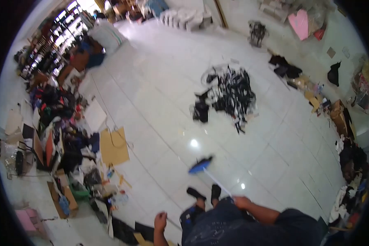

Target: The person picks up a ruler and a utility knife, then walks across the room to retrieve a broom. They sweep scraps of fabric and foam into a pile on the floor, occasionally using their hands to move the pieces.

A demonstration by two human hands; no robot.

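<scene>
My right hand [242, 202] is wrapped round the upper end of a broom's white handle [217, 182], close to my body. The blue broom head [200, 165] with dark bristles is on the white tiles, just ahead of my feet in dark footwear [197, 193]. My left hand [160, 221] hangs out to the left with its fingers curled in, and nothing shows in it. Beyond the broom lies a pile of black straps and strips [235, 90], with a black piece [200, 111] at its near left side.
A long heap of clothes and scraps [65, 119] lines the left, with a flat cardboard sheet [114, 146] and an open box [63, 194]. A stuffed white sack [106, 37] stands farther back. Cardboard [338, 117] and dark cloth [352, 160] lie along the right wall.
</scene>
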